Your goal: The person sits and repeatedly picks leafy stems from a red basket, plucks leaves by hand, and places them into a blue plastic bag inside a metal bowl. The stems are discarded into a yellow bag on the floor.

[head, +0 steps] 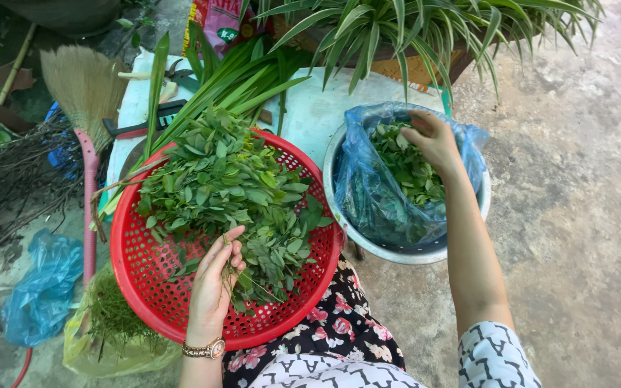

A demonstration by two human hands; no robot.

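While your left hand (213, 284) rests low in the red perforated basket (145, 276), its fingers curl closed around a thin bare stem (230, 271) whose leaves look already pulled off, so you seem to be in the middle of stripping leaves from sprigs and sorting them. The heap of small green leafy sprigs (228, 183) fills the upper half of that basket, just beyond your fingertips and touching them at its near edge, with a few loose twigs trailing toward your wrist and its watch (206, 350). To your left, on the ground beside the basket, a yellowish plastic bag (102, 338) holds what look like discarded stems, and a crumpled blue bag (41, 287) lies further out. Your right hand (433, 140) reaches across to the metal bowl (397, 253) lined with a blue plastic bag (368, 194), fingers bent down over the plucked leaves (411, 172) inside; whether it is letting leaves go or pressing them I cannot tell, since the palm faces away. By my judgement, the next move calls for freeing the left hand of the stem and taking a fresh sprig from the heap. Beyond the basket lie long flat green leaves (231, 82), a broom (84, 86) and a potted plant (411, 25).
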